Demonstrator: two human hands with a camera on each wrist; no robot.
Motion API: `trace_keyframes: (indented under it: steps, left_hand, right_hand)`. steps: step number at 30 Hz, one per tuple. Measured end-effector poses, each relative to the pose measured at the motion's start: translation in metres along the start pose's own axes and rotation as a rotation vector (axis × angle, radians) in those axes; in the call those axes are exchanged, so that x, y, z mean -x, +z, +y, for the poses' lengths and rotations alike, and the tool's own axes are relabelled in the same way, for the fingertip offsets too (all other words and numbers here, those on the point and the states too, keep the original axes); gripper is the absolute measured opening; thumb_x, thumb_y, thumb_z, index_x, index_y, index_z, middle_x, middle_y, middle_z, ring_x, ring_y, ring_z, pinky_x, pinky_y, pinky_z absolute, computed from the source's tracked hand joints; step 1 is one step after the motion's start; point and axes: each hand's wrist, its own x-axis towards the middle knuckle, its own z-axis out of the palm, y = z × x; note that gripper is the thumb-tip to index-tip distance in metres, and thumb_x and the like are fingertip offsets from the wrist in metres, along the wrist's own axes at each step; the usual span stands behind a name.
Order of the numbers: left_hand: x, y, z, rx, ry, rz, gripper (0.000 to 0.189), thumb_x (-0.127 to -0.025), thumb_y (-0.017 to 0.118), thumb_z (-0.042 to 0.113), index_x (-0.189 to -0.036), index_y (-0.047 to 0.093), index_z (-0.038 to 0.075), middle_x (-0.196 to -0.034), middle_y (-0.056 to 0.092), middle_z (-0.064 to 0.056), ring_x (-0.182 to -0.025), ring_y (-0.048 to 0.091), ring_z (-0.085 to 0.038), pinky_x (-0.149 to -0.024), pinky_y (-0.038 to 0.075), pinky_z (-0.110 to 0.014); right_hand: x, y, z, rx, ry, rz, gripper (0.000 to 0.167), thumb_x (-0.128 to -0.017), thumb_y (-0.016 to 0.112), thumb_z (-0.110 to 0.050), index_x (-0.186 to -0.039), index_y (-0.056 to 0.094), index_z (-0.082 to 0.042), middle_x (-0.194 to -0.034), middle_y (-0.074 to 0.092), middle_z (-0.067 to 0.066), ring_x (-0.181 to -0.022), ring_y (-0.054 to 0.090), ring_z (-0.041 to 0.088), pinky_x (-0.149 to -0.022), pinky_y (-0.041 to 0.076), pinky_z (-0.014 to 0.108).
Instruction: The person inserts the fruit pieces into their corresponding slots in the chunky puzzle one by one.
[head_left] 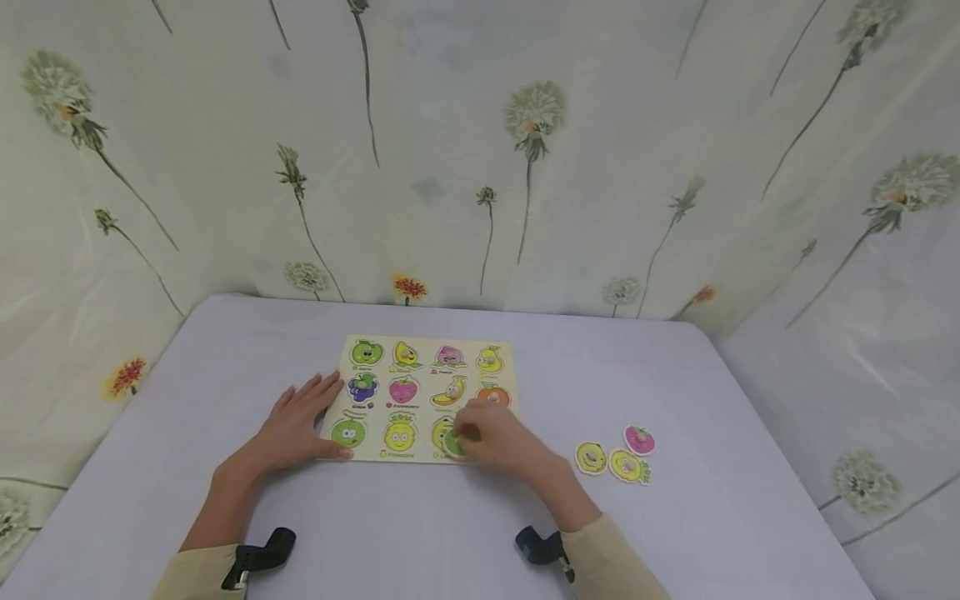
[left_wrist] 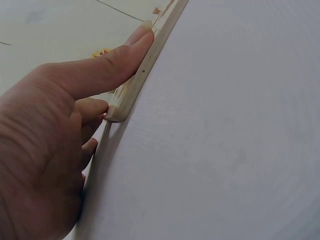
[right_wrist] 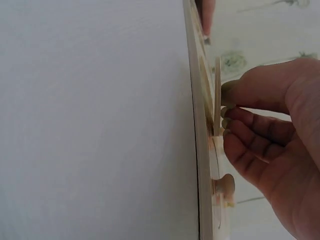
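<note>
A pale wooden puzzle board [head_left: 420,417] printed with cartoon fruits lies on the table. My left hand [head_left: 296,425] rests at its left edge, fingers spread and mostly straight. In the left wrist view, the thumb [left_wrist: 107,72] lies along the board's front edge. My right hand [head_left: 491,433] pinches a green fruit puzzle piece [head_left: 452,443] over the front row, partly covering a yellow fruit picture. Seen edge-on in the right wrist view, the piece [right_wrist: 217,100] stands tilted close to the board surface. The fingers hide its grip point and the board's front right corner.
Right of the board lie loose pieces: a round yellow one [head_left: 591,458], a pineapple [head_left: 629,467] and a pink one [head_left: 640,440]. A small knob [right_wrist: 227,186] sticks up from the board. A white cloth covers the table [head_left: 420,533]; a flower-printed curtain [head_left: 450,150] hangs behind.
</note>
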Motion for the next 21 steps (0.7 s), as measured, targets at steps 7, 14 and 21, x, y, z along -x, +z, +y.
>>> trace_keyframes:
  steps: [7,14,21]
  left_hand:
    - [0.0,-0.001,0.0,0.007,-0.001,-0.004,0.118,-0.067,0.08,0.061,-0.156,0.028,0.005,-0.165,0.024,-0.014,-0.153,0.016,-0.042,-0.12,0.008,-0.067]
    - [0.0,0.0,-0.001,0.009,0.0,0.001,0.118,-0.066,0.081,0.062,-0.156,0.028,0.005,-0.165,0.024,-0.014,-0.153,0.016,-0.042,-0.12,0.008,-0.067]
    - [0.0,0.0,-0.001,0.012,-0.004,-0.002,0.118,-0.067,0.081,0.06,-0.156,0.028,0.006,-0.165,0.024,-0.014,-0.153,0.016,-0.041,-0.121,0.008,-0.067]
  right_hand:
    - [-0.01,0.005,-0.01,0.017,-0.01,-0.017,0.008,-0.089,0.067,-0.011,-0.094,0.071,-0.017,-0.088,0.063,-0.01,-0.085,0.052,0.008,-0.078,0.047,0.02]
    - [-0.017,0.009,-0.016,0.005,0.02,-0.059,0.01,-0.091,0.067,-0.013,-0.099,0.071,-0.017,-0.093,0.063,-0.01,-0.091,0.052,0.009,-0.083,0.049,0.022]
    - [-0.023,0.015,-0.018,0.011,-0.041,-0.038,0.007,-0.089,0.067,-0.012,-0.095,0.071,-0.016,-0.088,0.061,-0.01,-0.083,0.05,0.007,-0.075,0.046,0.017]
